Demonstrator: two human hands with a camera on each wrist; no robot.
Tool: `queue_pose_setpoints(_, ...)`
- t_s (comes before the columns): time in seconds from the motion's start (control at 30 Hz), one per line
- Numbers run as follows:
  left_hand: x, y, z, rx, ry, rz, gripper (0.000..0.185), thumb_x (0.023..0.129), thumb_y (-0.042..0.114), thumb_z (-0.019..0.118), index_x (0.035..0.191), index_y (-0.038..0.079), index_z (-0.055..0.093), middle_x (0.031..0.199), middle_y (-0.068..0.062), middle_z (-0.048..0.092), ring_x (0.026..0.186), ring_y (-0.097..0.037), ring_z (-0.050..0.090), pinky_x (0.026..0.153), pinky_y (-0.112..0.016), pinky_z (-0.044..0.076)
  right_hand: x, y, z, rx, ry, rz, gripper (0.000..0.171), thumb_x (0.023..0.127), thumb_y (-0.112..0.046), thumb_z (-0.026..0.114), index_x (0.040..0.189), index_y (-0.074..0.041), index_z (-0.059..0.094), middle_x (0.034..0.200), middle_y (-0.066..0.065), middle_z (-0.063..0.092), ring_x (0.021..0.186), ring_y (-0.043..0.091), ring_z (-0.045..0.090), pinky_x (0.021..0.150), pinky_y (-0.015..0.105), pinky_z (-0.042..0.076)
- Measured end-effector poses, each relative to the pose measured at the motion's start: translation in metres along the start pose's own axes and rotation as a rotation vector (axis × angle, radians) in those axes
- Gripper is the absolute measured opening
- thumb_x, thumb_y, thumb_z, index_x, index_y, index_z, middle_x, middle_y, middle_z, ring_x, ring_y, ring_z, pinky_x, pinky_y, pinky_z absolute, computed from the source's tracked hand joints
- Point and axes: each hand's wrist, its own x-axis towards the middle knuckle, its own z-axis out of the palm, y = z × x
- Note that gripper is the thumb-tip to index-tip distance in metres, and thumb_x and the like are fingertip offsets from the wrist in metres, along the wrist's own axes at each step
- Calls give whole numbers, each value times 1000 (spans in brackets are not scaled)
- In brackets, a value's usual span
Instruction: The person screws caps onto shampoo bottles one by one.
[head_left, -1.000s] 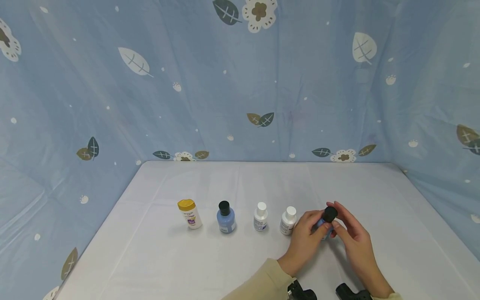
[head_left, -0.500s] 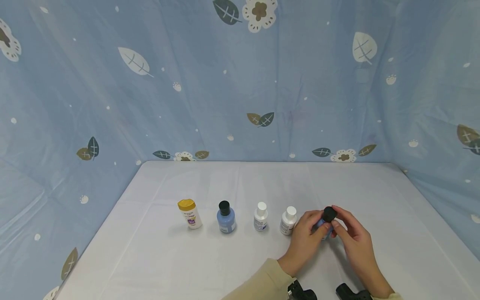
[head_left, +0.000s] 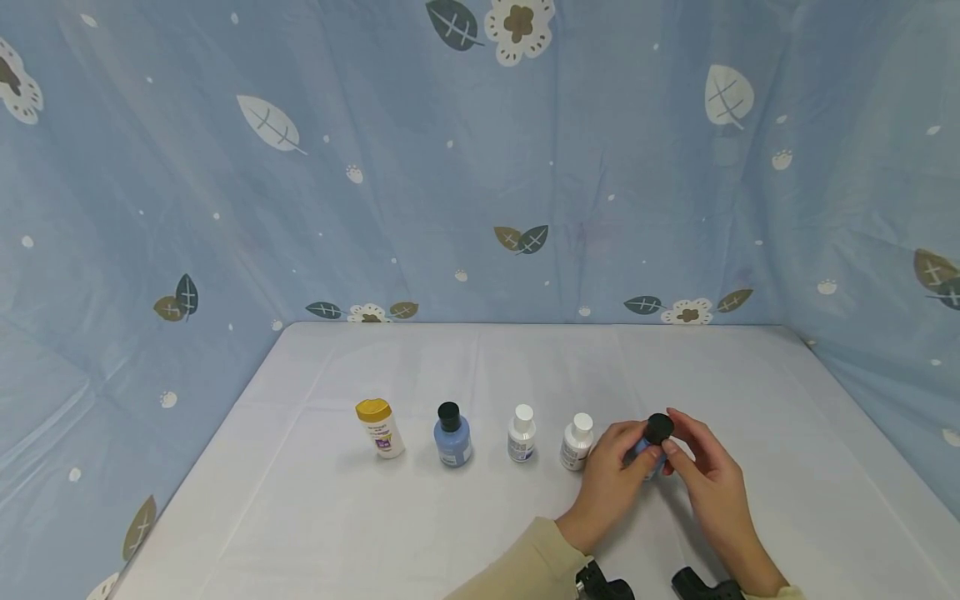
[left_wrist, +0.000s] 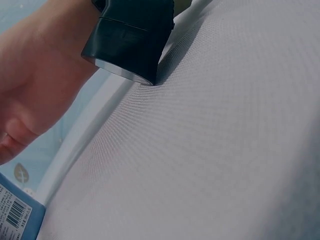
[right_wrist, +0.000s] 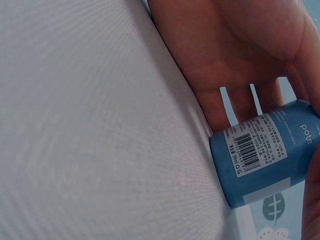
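Head view: a row stands on the white table [head_left: 315, 517], left to right: yellow-capped bottle [head_left: 380, 428], blue bottle [head_left: 452, 435], two white bottles [head_left: 521, 433], then the small blue bottle [head_left: 647, 454] at the right end, near edge. Left hand [head_left: 611, 483] grips its body; right hand [head_left: 708, 479] pinches its black cap [head_left: 659, 428]. Step judged: cap being turned. Next move calls for a steady body hold while the cap is twisted.

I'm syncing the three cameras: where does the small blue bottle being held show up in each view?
Head: blue bottle low, right of centre, between both hands, black cap on top.
Left wrist: only a labelled corner, bottom left.
Right wrist: right edge, barcode label facing the camera.
Shared landmark: the white tablecloth.
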Motion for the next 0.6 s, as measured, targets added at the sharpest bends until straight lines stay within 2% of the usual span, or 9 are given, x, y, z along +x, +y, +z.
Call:
queue_pose_setpoints(0.13,0,0,-1,-7,-9,-12,32,90,31,52,119,18,57,110,6,54,102,-4,50,84,-21,41,1,-1,0,24,-20,-23,44,86,5,52,129,-1,44,120,12,45,104,15,47,61,23,47)
queue_pose_setpoints(0.3,0,0,-1,-14,-18,-21,32,90,31,52,119,18,58,111,6,53,102,-4,49,84,-21,41,1,-1,1,35,-23,-10,43,86,4,53,128,1,44,121,12,46,102,15,48,62,23,48)
queue_pose_setpoints(0.6,0,-1,0,-9,-21,-30,32,89,31,53,119,21,57,110,8,53,102,-2,49,84,-20,41,-1,0,1,-64,17,60,44,87,-4,56,129,-1,43,117,4,51,98,14,51,63,23,49)
